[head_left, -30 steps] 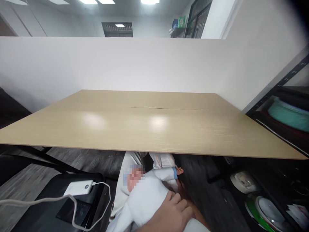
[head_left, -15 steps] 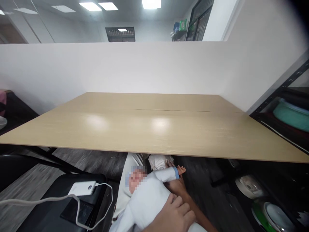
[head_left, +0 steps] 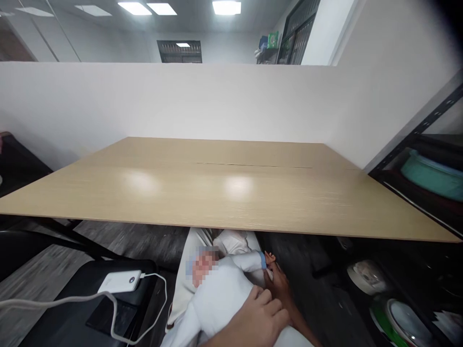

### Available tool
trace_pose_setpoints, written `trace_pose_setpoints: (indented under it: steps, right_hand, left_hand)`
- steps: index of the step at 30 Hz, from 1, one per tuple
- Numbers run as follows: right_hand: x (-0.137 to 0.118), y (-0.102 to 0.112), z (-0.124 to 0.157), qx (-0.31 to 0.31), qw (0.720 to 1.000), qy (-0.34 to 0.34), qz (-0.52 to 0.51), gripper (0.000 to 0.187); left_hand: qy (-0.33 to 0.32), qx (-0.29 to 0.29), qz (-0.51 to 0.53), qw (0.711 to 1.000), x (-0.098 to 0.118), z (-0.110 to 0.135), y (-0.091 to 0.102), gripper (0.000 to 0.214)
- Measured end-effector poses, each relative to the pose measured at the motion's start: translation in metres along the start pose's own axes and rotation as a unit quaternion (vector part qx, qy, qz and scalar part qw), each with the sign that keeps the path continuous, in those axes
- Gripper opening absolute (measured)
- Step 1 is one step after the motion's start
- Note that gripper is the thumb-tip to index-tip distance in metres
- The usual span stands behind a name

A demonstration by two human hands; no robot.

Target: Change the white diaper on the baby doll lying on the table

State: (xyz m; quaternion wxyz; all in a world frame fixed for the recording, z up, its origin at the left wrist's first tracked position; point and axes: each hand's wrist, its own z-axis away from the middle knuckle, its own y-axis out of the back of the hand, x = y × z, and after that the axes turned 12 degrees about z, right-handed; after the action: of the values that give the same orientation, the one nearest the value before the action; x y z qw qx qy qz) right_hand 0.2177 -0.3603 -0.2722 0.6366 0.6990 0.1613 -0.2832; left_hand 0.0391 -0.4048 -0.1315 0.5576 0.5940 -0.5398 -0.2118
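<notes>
Below the pale wooden table's [head_left: 231,193] near edge, the person is steadying a white-clothed baby doll [head_left: 220,295], left hand [head_left: 258,320] spread on its body, right hand [head_left: 279,288] at its arm, grip unclear; lifting it would probably mean clearing that edge.

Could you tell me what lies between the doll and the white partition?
The wooden table lies between the doll and the white partition, in the head view.

An office: ceiling panel lights [head_left: 226,6] at 12 o'clock, white partition [head_left: 173,103], bare desk [head_left: 224,188], shelving [head_left: 419,193] at 3 o'clock.
</notes>
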Motion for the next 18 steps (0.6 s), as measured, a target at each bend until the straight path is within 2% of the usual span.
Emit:
trace_pose_setpoints:
  steps: [5, 7, 9, 12, 15, 18]
  right_hand:
    - [0.027, 0.028, 0.039, -0.037, 0.997, -0.037, -0.054, 0.033]
    - [0.032, 0.035, 0.048, -0.026, 0.998, -0.043, -0.049, 0.036]
    - [0.030, 0.037, 0.047, 0.010, 0.999, -0.031, -0.018, 0.043]
    - [0.018, 0.029, 0.027, 0.043, 0.999, -0.016, -0.005, 0.052]
    - [-0.001, 0.014, -0.008, 0.025, 0.998, -0.031, -0.042, 0.045]
    - [-0.019, 0.003, -0.040, 0.023, 0.997, -0.029, -0.063, 0.036]
  left_hand:
    - [0.009, -0.046, 0.027, 0.999, -0.002, 0.001, 0.002, 0.037]
    - [0.010, -0.058, 0.040, 0.997, -0.002, 0.001, 0.002, 0.044]
    - [0.011, -0.062, 0.045, 0.997, -0.003, 0.000, 0.002, 0.047]
    - [0.013, -0.083, 0.044, 0.995, -0.003, -0.001, 0.004, 0.051]
    - [0.014, -0.095, 0.043, 0.994, -0.002, -0.001, 0.007, 0.053]
    - [0.015, -0.056, 0.033, 0.998, -0.001, 0.001, 0.006, 0.039]
